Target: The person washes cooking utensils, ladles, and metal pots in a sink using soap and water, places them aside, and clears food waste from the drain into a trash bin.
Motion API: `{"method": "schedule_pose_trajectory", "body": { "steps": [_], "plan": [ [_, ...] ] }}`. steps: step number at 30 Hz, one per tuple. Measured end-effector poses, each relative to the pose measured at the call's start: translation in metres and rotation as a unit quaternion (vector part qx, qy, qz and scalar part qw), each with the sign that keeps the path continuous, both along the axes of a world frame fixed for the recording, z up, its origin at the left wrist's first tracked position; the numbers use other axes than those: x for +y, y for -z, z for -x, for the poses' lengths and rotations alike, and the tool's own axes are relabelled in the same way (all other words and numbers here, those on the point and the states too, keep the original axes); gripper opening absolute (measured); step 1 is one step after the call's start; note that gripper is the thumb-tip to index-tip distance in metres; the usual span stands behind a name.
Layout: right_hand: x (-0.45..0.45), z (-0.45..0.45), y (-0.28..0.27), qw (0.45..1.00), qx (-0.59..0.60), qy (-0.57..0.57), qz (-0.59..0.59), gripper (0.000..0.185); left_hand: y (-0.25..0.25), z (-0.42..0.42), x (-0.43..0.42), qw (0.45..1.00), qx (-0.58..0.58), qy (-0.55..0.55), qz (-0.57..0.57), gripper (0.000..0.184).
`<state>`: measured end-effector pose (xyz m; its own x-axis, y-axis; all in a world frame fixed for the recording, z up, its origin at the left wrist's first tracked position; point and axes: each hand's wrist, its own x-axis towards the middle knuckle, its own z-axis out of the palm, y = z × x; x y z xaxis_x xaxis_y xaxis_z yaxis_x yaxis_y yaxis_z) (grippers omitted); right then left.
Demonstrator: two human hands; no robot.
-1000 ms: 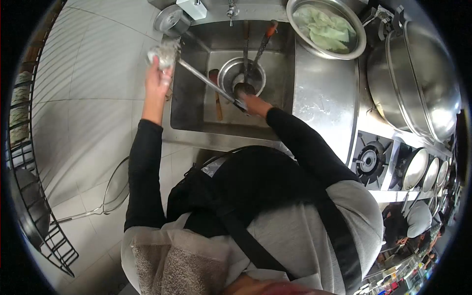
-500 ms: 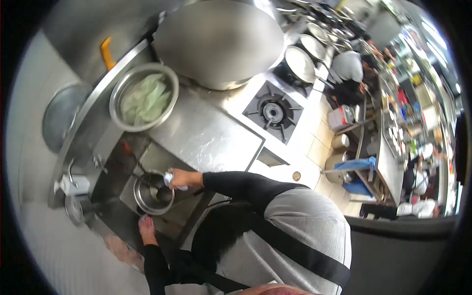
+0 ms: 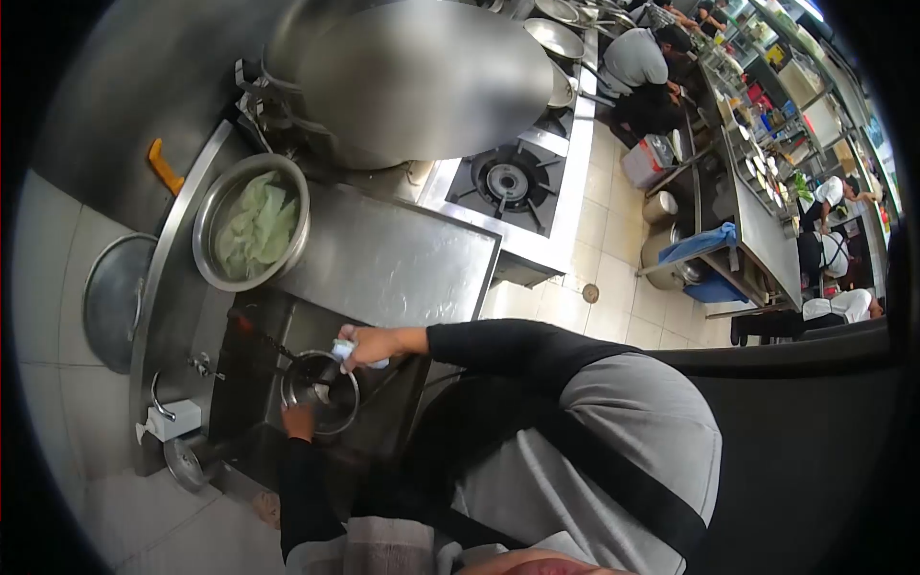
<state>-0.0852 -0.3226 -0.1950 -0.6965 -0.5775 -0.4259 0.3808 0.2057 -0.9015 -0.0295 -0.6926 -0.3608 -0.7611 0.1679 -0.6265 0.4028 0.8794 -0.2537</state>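
Right hand: fingers curled tight round a pale item (too small to name surely), over the pot's rim.
Left hand: fingers at the pot's tap-side rim; whether they clasp or merely touch cannot be told.
Steel pot: round, between both hands' fingers, inside the sink.
Orange-handled utensil: handle beyond the left-hand fingers, dark shaft slanting toward the pot (somewhat blurred).
Worktop: steel, wet-marked, just beyond the right-hand fingers.
Basin: steel, holding green leaves, farther out than both sets of fingers.
Tap: apart from the left-hand fingers, at the sink's edge.
Burner: single ring, well apart from the right-hand fingers, past the worktop.
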Motion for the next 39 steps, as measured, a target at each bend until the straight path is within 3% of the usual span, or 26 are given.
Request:
{"method": "schedule_pose_trajectory", "body": {
  "steps": [2, 4, 6, 8, 10, 11, 12, 13, 16, 19, 22, 27, 29, 31, 32, 34, 36, 37, 38, 39],
  "plan": [
    [0.009, 0.003, 0.01, 1.0, 0.007, -0.017, 0.01, 0.059, 0.006, -0.02, 0.003, 0.987, 0.106, 0.078, -0.089, 0.037],
    [0.015, 0.007, 0.036, 0.999, -0.018, -0.03, 0.026, 0.061, -0.004, -0.018, 0.035, 0.931, 0.266, 0.154, -0.196, 0.035],
    [0.022, 0.004, 0.021, 0.997, -0.059, -0.044, 0.038, 0.064, -0.015, -0.007, 0.05, 0.929, 0.32, 0.147, -0.114, 0.039],
    [0.016, 0.006, 0.03, 0.998, -0.024, -0.05, 0.003, 0.062, 0.006, 0.0, 0.033, 0.974, 0.214, 0.067, 0.016, 0.042],
    [0.019, 0.009, 0.02, 0.997, 0.01, -0.078, -0.01, 0.059, 0.011, -0.004, 0.019, 0.988, 0.14, 0.04, 0.049, 0.037],
    [0.02, 0.009, 0.012, 0.996, -0.05, -0.072, 0.017, 0.058, 0.036, -0.01, 0.003, 0.984, 0.157, 0.053, 0.072, 0.031],
    [0.023, 0.009, 0.006, 0.991, -0.109, -0.062, 0.039, 0.057, 0.035, -0.015, 0.002, 0.975, 0.218, 0.011, -0.04, 0.027],
    [0.022, 0.009, 0.023, 0.999, -0.032, -0.039, -0.003, 0.056, 0.01, -0.012, 0.015, 0.981, 0.173, 0.026, -0.084, 0.031],
    [0.027, 0.016, 0.036, 0.998, -0.027, -0.055, -0.022, 0.058, -0.016, 0.004, 0.045, 0.941, 0.288, 0.14, -0.112, 0.036],
    [0.023, 0.019, 0.014, 0.996, -0.015, -0.079, -0.035, 0.062, 0.005, 0.016, 0.037, 0.959, 0.245, 0.144, 0.02, 0.036],
    [0.026, 0.021, -0.004, 0.994, -0.019, -0.09, -0.05, 0.068, 0.007, 0.019, 0.044, 0.981, 0.147, 0.077, 0.1, 0.036],
    [0.039, 0.017, 0.036, 0.994, -0.068, -0.065, 0.056, 0.073, 0.064, 0.008, 0.013, 0.994, 0.101, 0.004, 0.035, 0.029],
    [0.047, 0.023, 0.017, 0.991, -0.063, -0.111, 0.043, 0.069, 0.066, -0.005, 0.011, 0.995, 0.065, -0.082, -0.001, 0.028],
    [0.049, 0.025, 0.01, 0.984, -0.065, -0.149, 0.07, 0.061, 0.051, -0.024, 0.012, 0.979, 0.035, -0.195, -0.056, 0.028],
    [0.044, 0.031, 0.021, 0.99, -0.009, -0.138, 0.024, 0.059, 0.042, -0.033, 0.012, 0.968, 0.047, -0.23, -0.084, 0.028],
    [0.029, 0.03, 0.019, 0.988, 0.09, -0.111, -0.066, 0.055, 0.02, -0.062, 0.03, 0.955, 0.152, -0.215, -0.137, 0.027],
    [0.019, 0.038, 0.014, 0.991, 0.042, -0.127, -0.016, 0.04, 0.012, -0.069, 0.02, 0.974, 0.046, -0.199, -0.102, 0.024],
    [0.009, 0.044, -0.015, 0.987, 0.033, -0.151, -0.033, 0.032, 0.0, -0.077, 0.016, 0.973, 0.006, -0.201, -0.112, 0.024],
    [-0.006, 0.049, -0.017, 0.99, 0.052, -0.135, -0.001, 0.03, 0.0, -0.09, 0.011, 0.965, 0.083, -0.22, -0.12, 0.029],
    [-0.023, 0.059, -0.004, 0.982, 0.121, -0.145, -0.014, 0.031, -0.054, -0.089, 0.031, 0.962, 0.068, -0.234, -0.121, 0.03]
  ]
}}
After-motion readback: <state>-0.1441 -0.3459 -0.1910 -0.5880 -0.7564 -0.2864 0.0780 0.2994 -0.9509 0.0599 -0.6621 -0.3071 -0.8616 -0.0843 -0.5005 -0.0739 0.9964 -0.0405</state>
